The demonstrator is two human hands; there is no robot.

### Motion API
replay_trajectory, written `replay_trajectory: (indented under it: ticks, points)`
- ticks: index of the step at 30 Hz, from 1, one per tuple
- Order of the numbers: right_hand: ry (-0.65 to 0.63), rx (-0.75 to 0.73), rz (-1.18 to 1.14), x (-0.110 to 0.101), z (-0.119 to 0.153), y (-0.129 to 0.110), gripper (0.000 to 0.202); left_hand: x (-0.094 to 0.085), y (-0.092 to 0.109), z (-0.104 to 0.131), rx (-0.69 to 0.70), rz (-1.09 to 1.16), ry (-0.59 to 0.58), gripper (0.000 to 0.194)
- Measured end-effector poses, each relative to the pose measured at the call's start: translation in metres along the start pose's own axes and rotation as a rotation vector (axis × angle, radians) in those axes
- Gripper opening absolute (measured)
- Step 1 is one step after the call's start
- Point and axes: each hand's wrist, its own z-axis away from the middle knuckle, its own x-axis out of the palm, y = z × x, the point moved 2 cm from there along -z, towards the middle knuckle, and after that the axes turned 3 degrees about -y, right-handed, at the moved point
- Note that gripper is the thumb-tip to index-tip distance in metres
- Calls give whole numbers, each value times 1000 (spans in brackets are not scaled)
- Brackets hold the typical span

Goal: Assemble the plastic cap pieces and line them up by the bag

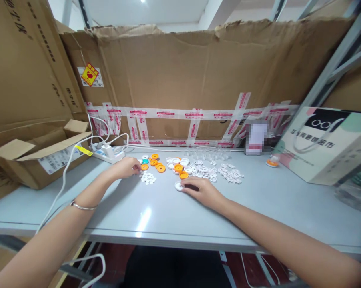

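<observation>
Your left hand (128,166) stretches forward, fingers curled. Your right hand (202,191) angles inward, thumb and fingertips drawn close.

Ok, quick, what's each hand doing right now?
Left hand: fingers curled beside an orange disc; grip can't be told.
Right hand: closed, holding a white disc by its edge.

Small round white plastic pieces (148,178) and round orange plastic discs (160,171) are lying beside the left hand (128,167) on a smooth, pale grey-blue tabletop (171,214). A round white plastic disc (178,186) is touching the right hand (202,191); small white plastic parts (204,173) are spreading beyond that hand, and a printed white bag (321,162) is standing well to its right.
</observation>
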Motion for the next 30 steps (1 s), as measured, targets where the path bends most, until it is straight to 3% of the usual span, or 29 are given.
replay_trajectory:
  ticks: [11,23,26,30]
  points:
    - [-8,18,-7,-2,0,-3,18,9,-3,-8,8,28,-10,19]
    - [-23,90,-70,0,-3,7,31,17,10,-4,-19,-256,79,17]
    - [-57,116,-5,0,-4,7,38,12,23,0,-10,-292,133,17]
    - [-96,136,23,0,-4,5,36,9,61,3,104,-248,182,20]
